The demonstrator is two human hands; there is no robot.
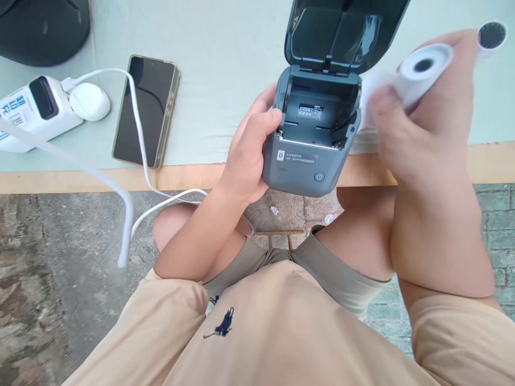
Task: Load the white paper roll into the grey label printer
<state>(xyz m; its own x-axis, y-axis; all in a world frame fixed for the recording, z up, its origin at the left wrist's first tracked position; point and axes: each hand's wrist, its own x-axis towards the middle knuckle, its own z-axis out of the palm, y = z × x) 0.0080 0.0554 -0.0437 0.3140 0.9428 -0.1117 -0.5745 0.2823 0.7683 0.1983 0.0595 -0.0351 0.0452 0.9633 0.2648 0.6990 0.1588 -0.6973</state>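
Note:
My left hand (251, 142) grips the left side of a dark grey label printer (303, 169), thumb on its upper edge. The printer's dark see-through lid (346, 35) is raised, and its paper bay (311, 110) shows bare inside, with a small printed label at the back. To the right of the printer, my right hand (422, 118) is closed round a white paper roll (426, 64). A loose end of paper hangs from the roll beside the printer's right wall, blurred by motion.
A phone (147, 110) lies on the pale cloth-covered table (217, 59). Left of it are a white power strip (44, 110) with a plug and white cables (134, 107). A round black object (44, 29) stands at the far left; another white roll (491, 36) stands at the right.

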